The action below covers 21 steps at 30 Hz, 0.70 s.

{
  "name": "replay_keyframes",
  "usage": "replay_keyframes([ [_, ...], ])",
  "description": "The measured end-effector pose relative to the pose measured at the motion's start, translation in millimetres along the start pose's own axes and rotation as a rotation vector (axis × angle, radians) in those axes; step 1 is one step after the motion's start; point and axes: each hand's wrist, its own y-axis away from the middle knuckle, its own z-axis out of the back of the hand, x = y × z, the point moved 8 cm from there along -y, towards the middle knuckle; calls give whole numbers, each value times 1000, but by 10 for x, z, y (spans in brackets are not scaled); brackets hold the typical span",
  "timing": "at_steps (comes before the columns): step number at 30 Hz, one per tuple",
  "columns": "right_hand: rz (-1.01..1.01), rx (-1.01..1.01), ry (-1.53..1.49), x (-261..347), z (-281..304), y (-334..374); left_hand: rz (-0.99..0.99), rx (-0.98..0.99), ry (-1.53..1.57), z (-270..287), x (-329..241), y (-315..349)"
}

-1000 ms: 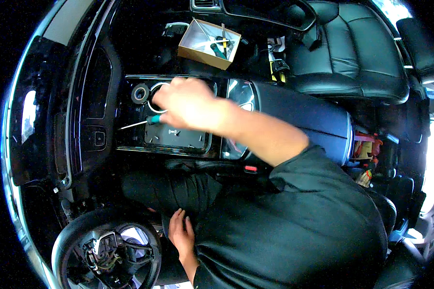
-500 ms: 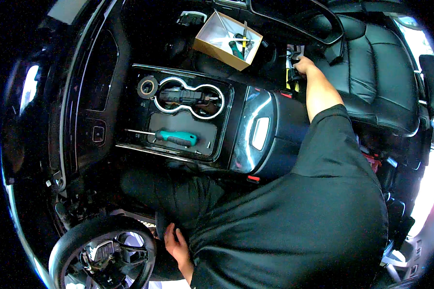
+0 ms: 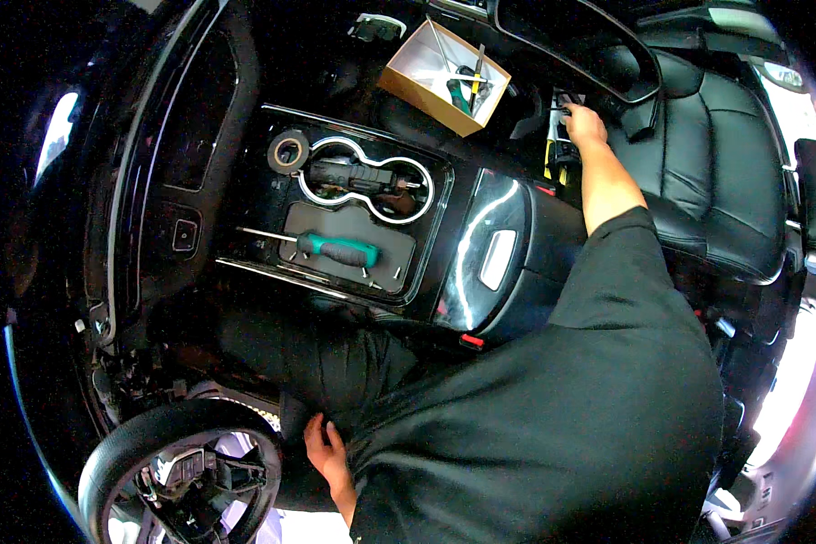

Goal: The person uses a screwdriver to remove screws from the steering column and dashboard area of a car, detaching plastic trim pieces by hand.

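Observation:
My right hand (image 3: 586, 125) reaches far across to the passenger seat side. Its fingers are curled at a jumble of dark, silver and yellow items (image 3: 556, 161); what they hold is too small and partly hidden to name. Close by stands a cardboard box (image 3: 431, 102) with a green-handled tool (image 3: 459, 93) and other slender tools inside. My left hand (image 3: 329, 456) lies low by my thigh, near the steering wheel (image 3: 122, 453), its fingers loosely apart and nothing in them.
On the console tray lies a teal and black screwdriver (image 3: 340, 249), with several small screws (image 3: 396, 272) around it. A dark power tool (image 3: 354, 175) fills the cup holders, next to a roll of black tape (image 3: 287, 152). The armrest (image 3: 535, 245) lies beneath my right arm's reach.
The whole view has shifted a little. My right hand stays at the same cluttered spot, with its wrist and fingers slightly turned. My left hand has hardly moved.

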Motion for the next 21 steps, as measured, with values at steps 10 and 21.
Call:
replay_keyframes([
  [10, 284, 59, 196, 160, 310, 213, 1, 5, 70, 82, 74, -28],
  [21, 168, 6, -653, -43, 1221, 564, -95, 12, 47, 75, 127, -52],
])
